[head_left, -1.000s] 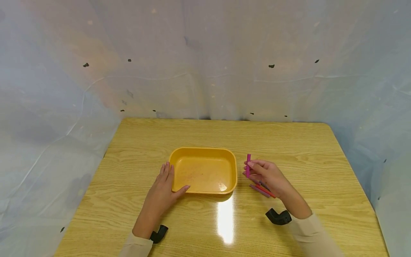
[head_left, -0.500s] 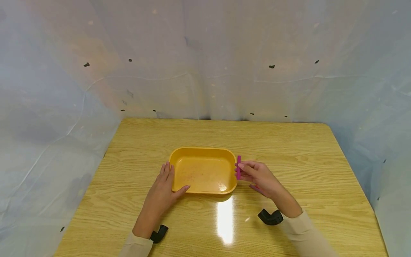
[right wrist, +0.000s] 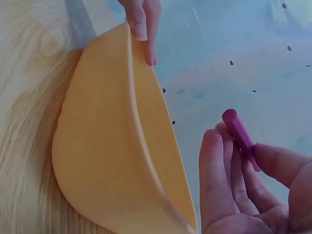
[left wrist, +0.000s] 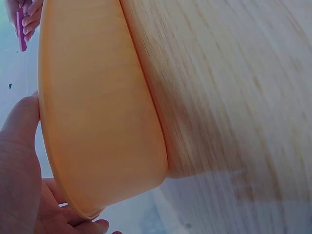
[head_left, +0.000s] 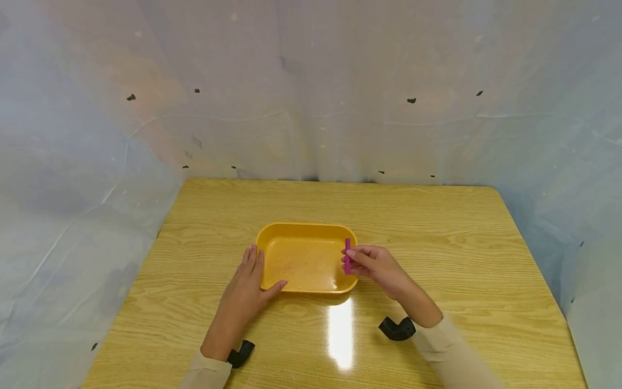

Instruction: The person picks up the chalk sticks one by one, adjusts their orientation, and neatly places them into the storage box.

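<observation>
A shallow yellow-orange plastic tray [head_left: 306, 292] stands on the table, with nothing seen lying inside. My left hand [head_left: 245, 286] rests on its left end, fingers straight over the rim and thumb along the near edge. In the left wrist view the thumb [left wrist: 27, 119] touches the rim. My right hand [head_left: 381, 267] pinches a short magenta stick [head_left: 347, 257], round with a flat end, between thumb and fingers. Whether it is chalk or crayon I cannot tell. Held nearly lengthwise away from me, the stick [right wrist: 239, 131] is above the tray's right end.
The wooden table [head_left: 461, 227] extends around the tray on all sides. Black curved pieces stick out at the left wrist [head_left: 241, 354] and the right wrist [head_left: 397, 328]. A pale plastic sheet [head_left: 311, 108] hangs behind the table and at both sides.
My right hand has moved left with the magenta stick, from beside the tray to over its right end. The several sticks on the table are now hidden behind that hand. My left hand stays put.
</observation>
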`<state>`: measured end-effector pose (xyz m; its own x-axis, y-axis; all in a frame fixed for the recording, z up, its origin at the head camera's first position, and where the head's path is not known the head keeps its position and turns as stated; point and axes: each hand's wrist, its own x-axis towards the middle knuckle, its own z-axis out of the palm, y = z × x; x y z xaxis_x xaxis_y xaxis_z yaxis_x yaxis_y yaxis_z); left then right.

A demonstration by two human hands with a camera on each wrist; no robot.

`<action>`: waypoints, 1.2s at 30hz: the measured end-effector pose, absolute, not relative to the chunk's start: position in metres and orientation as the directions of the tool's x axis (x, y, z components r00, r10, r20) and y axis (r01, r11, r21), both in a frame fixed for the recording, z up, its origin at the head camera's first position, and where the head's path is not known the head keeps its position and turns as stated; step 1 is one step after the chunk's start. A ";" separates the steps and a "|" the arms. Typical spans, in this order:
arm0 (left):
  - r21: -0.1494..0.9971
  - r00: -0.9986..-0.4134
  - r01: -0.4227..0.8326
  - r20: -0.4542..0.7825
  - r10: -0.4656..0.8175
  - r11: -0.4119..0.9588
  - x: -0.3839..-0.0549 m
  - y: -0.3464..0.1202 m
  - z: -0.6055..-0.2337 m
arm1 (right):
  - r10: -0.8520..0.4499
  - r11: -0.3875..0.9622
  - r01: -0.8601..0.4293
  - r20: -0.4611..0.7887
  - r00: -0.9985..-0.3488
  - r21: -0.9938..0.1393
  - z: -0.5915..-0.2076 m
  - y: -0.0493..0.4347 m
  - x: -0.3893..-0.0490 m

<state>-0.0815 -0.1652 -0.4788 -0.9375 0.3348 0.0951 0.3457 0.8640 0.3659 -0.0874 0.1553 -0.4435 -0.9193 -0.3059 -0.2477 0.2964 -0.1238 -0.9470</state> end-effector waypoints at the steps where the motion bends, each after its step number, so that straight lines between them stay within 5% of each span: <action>1: 0.366 -0.937 0.346 0.094 0.336 0.864 -0.082 -0.165 -0.479 | -0.308 -0.123 0.298 -0.249 -0.918 -0.947 -0.444 0.154 -0.088; 21: 0.356 -0.938 0.346 0.113 0.328 0.868 -0.082 -0.165 -0.483 | -0.351 -0.136 0.318 -0.254 -0.901 -0.938 -0.453 0.118 -0.095; 36: 0.233 -0.911 0.406 0.186 0.369 0.884 -0.083 -0.158 -0.480 | -0.312 -0.067 0.312 -0.277 -0.909 -0.948 -0.460 0.094 -0.108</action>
<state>-0.0832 -0.1579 -0.4801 -0.9106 0.3690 0.1860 0.4057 0.8839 0.2326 -0.1079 0.0942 -0.4599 -0.9088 -0.3119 -0.2773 0.3121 -0.0668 -0.9477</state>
